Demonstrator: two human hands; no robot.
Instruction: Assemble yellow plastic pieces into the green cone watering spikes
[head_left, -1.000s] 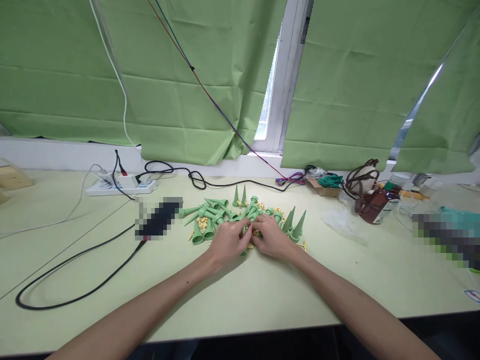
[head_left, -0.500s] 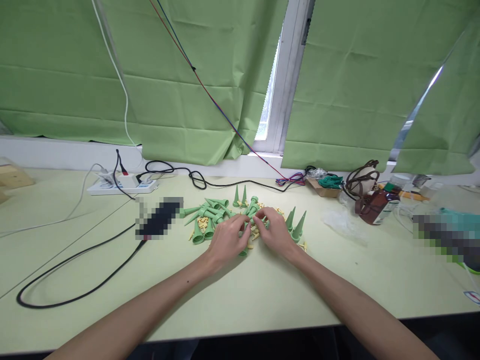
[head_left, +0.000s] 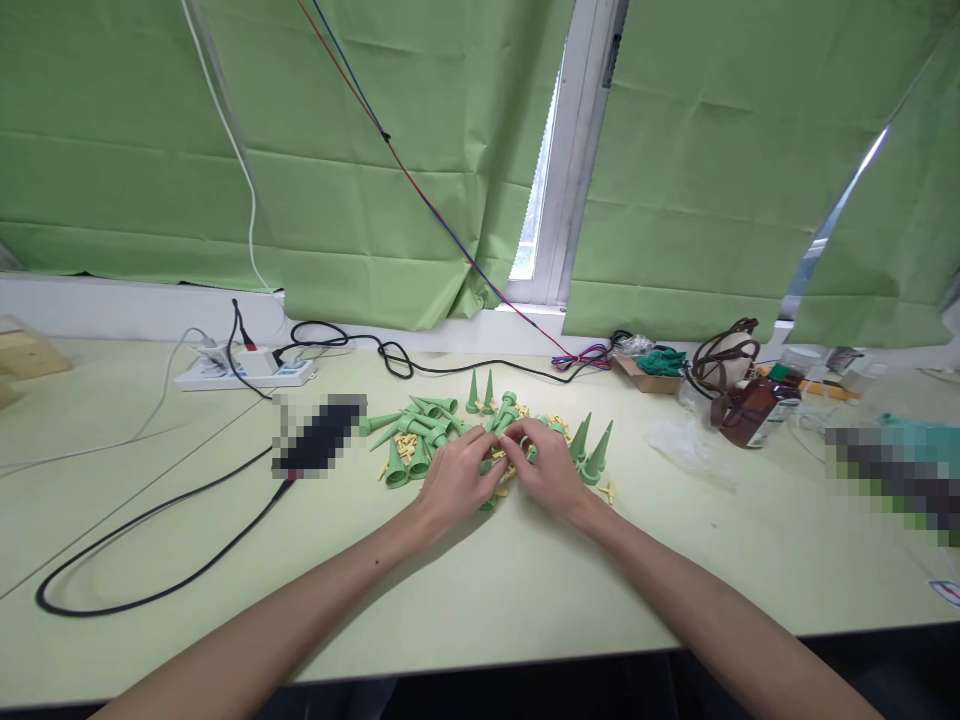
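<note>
The person's left hand (head_left: 459, 472) and right hand (head_left: 553, 468) meet over the near middle of a heap of green cones (head_left: 433, 432) and small yellow pieces (head_left: 406, 448), which lies spread on the pale surface (head_left: 480, 610). Both hands have their fingers bent inward, thumbs toward forefingers, the tips almost or actually touching. A bit of green shows between the left thumb and forefinger, but the fingers hide the rest, so whether either hand is pinching something cannot be told. Two slim cones (head_left: 489, 393) stand points up behind the heap, and two more (head_left: 598, 455) stand just beside the right hand, with a few yellow bits near their bases. Well to the right, a crumpled clear bag (head_left: 686, 447) lies near a brown bottle (head_left: 759, 408) with a green cap.
</note>
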